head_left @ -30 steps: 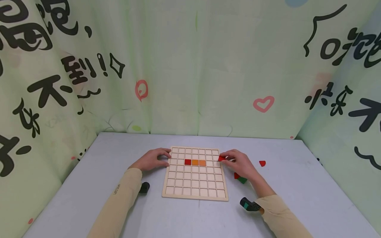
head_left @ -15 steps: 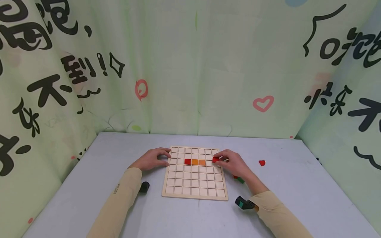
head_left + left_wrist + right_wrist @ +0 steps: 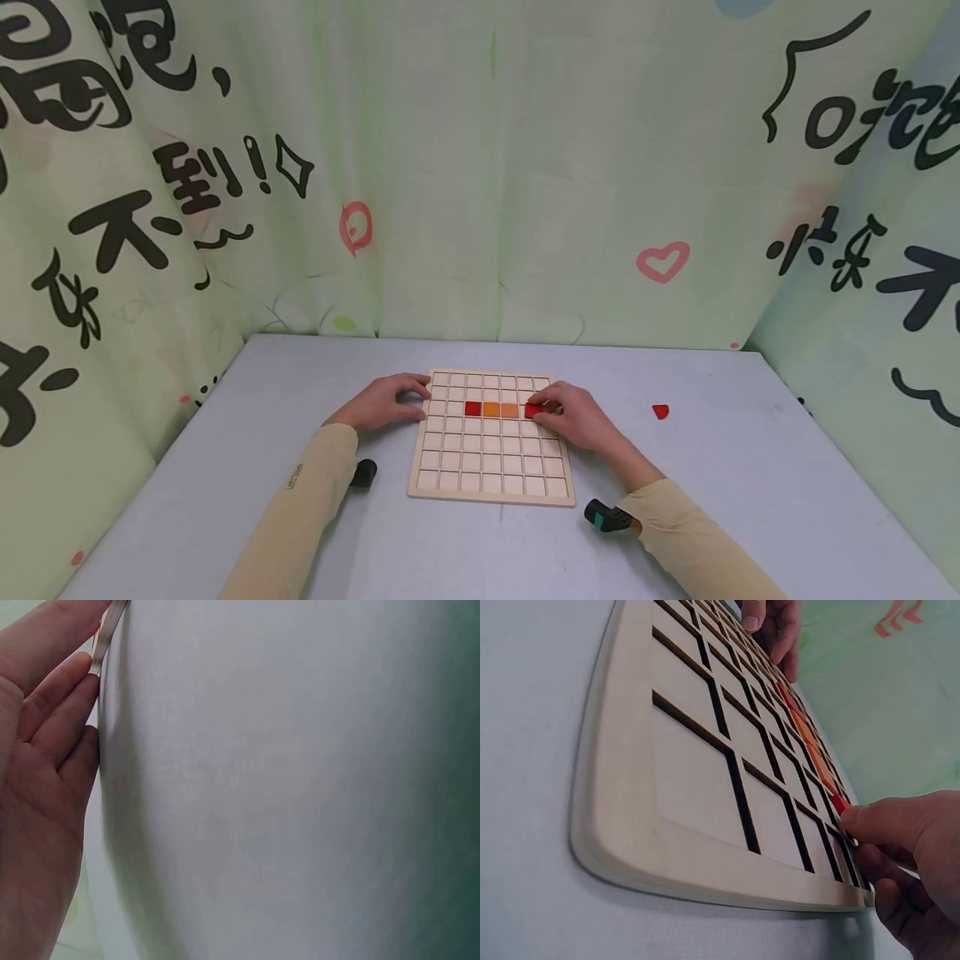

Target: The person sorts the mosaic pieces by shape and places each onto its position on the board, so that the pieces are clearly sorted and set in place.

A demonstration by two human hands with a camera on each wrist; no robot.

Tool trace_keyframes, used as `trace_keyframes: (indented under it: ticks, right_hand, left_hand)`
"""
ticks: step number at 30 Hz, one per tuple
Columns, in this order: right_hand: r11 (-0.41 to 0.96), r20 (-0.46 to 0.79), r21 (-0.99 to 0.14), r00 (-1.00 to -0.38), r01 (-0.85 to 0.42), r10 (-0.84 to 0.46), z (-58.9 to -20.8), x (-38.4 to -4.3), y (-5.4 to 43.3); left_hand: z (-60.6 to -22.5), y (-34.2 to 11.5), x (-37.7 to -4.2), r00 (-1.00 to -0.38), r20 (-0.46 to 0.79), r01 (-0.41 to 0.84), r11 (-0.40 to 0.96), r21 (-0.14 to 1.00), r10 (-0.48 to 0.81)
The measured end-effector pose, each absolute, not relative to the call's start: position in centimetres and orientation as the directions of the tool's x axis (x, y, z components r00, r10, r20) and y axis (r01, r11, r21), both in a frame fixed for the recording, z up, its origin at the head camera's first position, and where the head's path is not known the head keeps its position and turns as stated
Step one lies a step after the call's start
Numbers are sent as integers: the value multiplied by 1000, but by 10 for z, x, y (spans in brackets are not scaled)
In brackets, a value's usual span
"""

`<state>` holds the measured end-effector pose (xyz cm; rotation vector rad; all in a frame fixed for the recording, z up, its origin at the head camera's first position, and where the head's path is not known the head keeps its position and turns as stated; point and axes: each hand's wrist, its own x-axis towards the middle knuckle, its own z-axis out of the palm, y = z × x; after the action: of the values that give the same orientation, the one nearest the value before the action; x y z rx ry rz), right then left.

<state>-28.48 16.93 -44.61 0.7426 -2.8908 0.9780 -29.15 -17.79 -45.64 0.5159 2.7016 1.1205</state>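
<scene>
A square wooden grid board (image 3: 491,502) lies flat on the table, its cells framed by raised strips. One row holds a red tile (image 3: 473,408) on the left and two orange tiles (image 3: 501,409) beside it. My right hand (image 3: 573,414) pinches another red tile (image 3: 532,411) between thumb and fingers, over the same row, just right of the orange pair. In the right wrist view this red tile (image 3: 840,803) shows close over the cells, in front of the thumb. At the board's left edge, my left hand (image 3: 386,402) rests its fingers and thumb against the frame.
A loose red piece (image 3: 661,412) sits on the white table (image 3: 720,467) to the right of my right hand. Black wrist cameras (image 3: 607,517) hang near both cuffs. Behind the table stands a pale green curtain (image 3: 480,208) with writing on it.
My right hand has slid left with the red tile, from the board's right edge in over the row. Its forearm now covers the red and green pieces. The left hand stays put.
</scene>
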Motion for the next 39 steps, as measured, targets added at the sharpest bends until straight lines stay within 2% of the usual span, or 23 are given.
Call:
trace_keyframes:
  ticks: [13, 39]
  right_hand:
    - [695, 163, -541, -870, -474, -466, -451, -289, 166]
    - [707, 157, -541, -880, -456, -447, -451, -288, 163]
  left_hand:
    - [-457, -179, -292, -925, -26, 247, 653, 716, 379]
    - [-454, -178, -290, -927, -25, 248, 661, 708, 375]
